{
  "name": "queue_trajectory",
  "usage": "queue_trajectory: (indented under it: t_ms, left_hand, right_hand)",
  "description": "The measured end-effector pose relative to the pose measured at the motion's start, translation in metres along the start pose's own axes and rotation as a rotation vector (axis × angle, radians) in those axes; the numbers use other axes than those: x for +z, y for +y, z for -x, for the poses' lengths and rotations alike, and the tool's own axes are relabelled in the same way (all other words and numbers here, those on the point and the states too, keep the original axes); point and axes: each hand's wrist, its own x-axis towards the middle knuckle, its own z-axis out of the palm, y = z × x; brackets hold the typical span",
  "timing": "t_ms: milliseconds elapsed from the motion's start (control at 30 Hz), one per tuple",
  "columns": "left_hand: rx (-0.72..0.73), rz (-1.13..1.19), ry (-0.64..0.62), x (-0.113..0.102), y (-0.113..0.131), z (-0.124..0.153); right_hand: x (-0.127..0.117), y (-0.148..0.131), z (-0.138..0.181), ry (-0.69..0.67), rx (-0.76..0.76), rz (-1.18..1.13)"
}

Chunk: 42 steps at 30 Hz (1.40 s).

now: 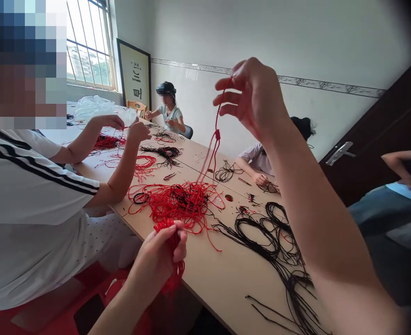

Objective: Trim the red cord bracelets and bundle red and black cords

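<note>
Your right hand (250, 95) is raised above the red cord tangle (177, 204), its fingers (226, 97) pinched closed on a red cord (219, 109) with a knot (217, 135) hanging below. Your left hand (156, 263), nearer you than the tangle, curls around a bunched red hank (167, 226). A firm pinch should keep the knot taut. Black cords (275, 246) lie right of the tangle on the worktop (226, 284).
</note>
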Motion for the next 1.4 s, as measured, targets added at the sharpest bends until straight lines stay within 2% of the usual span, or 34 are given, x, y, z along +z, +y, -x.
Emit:
queue_trajectory:
  t_ms: [100,233,333,433,600,667,767,800,933,967,1133,1200,1300,1400]
  left_hand:
    - [-0.008,0.011,-0.03,0.013,0.0,-0.007]
    - [-0.089,-0.009,-0.054,0.027,-0.01,-0.008]
    - [-0.167,-0.06,-0.119,0.032,-0.027,-0.007]
    - [-0.165,-0.282,-0.196,0.031,-0.056,-0.006]
    - [0.093,-0.785,-0.352,0.028,-0.112,-0.006]
    - [0.164,-0.819,-0.362,0.029,-0.127,-0.004]
    - [0.191,-0.8,-0.405,0.029,-0.138,0.0]
    - [0.184,-0.81,-0.471,0.029,-0.14,0.003]
    - [0.086,-1.013,-0.903,0.024,-0.143,0.018]
    - [0.081,-1.077,-0.974,0.023,-0.144,0.022]
    - [0.235,-1.2,-1.156,0.015,-0.157,0.038]
    - [0.287,-1.239,-1.132,0.011,-0.161,0.042]
    - [0.431,-1.312,-0.912,0.008,-0.154,0.046]
    - [0.551,-1.29,-0.756,0.019,-0.134,0.051]
  right_hand:
    - [-0.004,0.005,0.043,-0.002,0.05,-0.062]
    - [-0.011,0.018,0.105,-0.026,0.169,-0.056]
    - [-0.02,0.025,0.144,0.006,0.258,-0.071]
    - [-0.034,0.026,0.176,0.131,0.281,-0.103]
    - [-0.061,0.019,0.214,0.287,0.265,-0.098]
    - [-0.07,0.013,0.225,0.326,0.261,-0.064]
    - [-0.081,0.0,0.239,0.366,0.242,-0.023]
    - [-0.084,-0.003,0.244,0.374,0.231,-0.021]
    - [-0.099,-0.01,0.256,0.425,0.206,-0.048]
    - [-0.104,-0.008,0.259,0.446,0.207,-0.055]
    - [-0.139,0.015,0.266,0.608,0.24,-0.033]
    - [-0.157,0.028,0.27,0.707,0.304,0.049]
    - [-0.184,0.051,0.283,0.825,0.44,0.196]
    - [-0.202,0.077,0.303,0.81,0.569,0.251]
